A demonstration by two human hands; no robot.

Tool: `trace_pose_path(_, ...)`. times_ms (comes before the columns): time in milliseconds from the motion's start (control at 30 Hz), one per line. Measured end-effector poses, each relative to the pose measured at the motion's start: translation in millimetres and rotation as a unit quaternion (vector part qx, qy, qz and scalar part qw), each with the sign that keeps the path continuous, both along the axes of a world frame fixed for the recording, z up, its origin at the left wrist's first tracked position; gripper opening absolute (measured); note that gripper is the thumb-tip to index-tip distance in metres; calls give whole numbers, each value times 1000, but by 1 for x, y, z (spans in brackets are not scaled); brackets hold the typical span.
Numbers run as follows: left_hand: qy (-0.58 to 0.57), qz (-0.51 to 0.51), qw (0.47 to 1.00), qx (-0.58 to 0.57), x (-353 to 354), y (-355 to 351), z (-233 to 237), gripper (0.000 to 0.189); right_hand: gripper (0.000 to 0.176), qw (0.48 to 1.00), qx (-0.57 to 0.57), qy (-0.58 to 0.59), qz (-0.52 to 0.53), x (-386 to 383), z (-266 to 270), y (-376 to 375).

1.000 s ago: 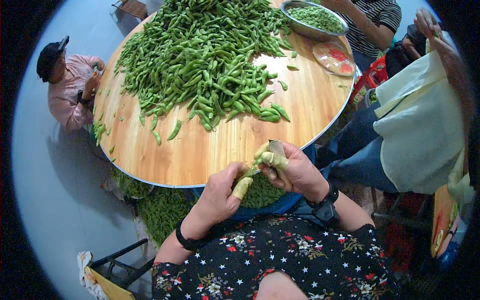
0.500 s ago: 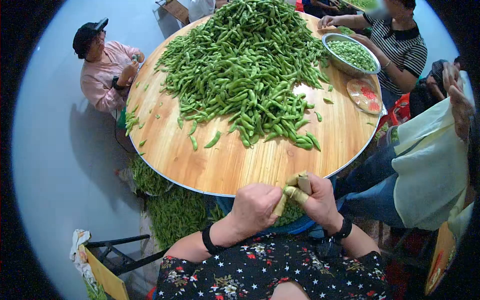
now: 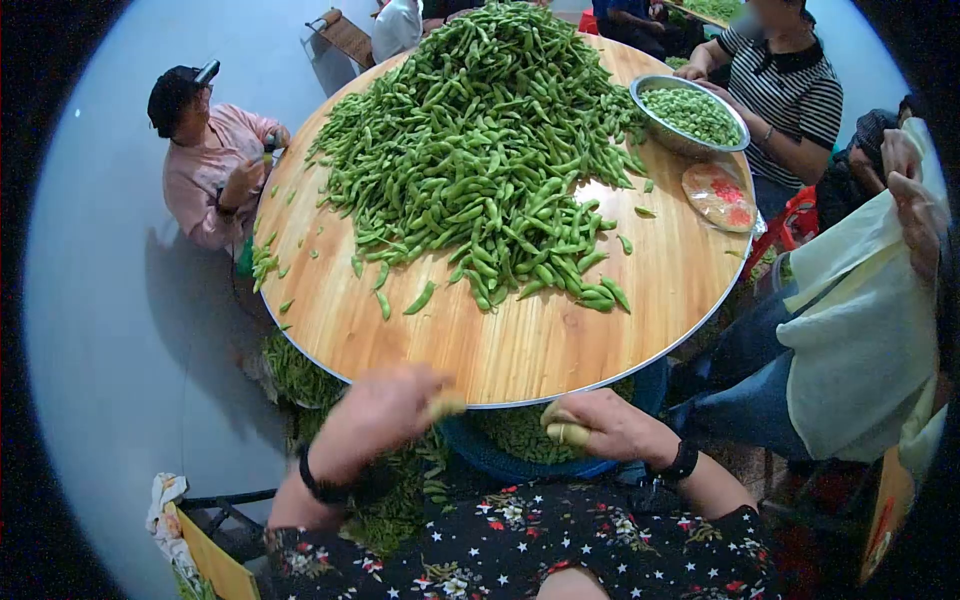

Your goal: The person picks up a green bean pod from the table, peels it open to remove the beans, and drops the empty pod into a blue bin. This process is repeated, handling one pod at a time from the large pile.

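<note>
Rising at upper centre, curved green bean pods (image 3: 480, 150) form a large unshelled heap; shelled green beans (image 3: 690, 115) already fill much of a silver metal bowl (image 3: 692, 152), upper right. Lower centre, the blurred left hand's grip is unclear; the right hand (image 3: 618, 428) curls narrowly, contents hidden.

round wooden table (image 3: 480, 350): centre | heap of curved green bean pods (image 3: 480, 170): on it, middle to far | round silver metal bowl (image 3: 676, 138): on it, far right, pale-green beans (image 3: 692, 113) inside | flat round tan-and-red disc (image 3: 718, 197): on it, nearer than bowl | round blue plastic tub (image 3: 654, 387): below near edge
</note>
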State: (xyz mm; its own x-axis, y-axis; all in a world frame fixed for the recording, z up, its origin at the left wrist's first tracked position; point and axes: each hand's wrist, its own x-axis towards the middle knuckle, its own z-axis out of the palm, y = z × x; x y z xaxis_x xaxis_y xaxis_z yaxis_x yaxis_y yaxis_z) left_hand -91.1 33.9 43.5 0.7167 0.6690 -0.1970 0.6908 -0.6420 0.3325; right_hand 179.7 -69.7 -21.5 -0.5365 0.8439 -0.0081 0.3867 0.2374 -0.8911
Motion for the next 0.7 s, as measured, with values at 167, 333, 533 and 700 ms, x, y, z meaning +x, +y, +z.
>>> trace_pose_path(167, -264, 27, 931, 251, 60, 150, -22, 25, 26, 983, -89, 64, -149, 3, 11, -2)
trace_pose_path(333, -192, 46, 932, 303, 99, 182, -25, 27, 34, 980, -105, 78, -148, 8, 7, -5)
trace_pose_path(533, -389, 117, 906, 116, 88, 112, -9, 14, 40, 980, -99, 102, -139, 7, 14, 8)
trace_pose_path(700, -390, 113, 906, -123, 77, 34, -21, 29, 38, 933, -130, 266, -206, -13, 12, 19)
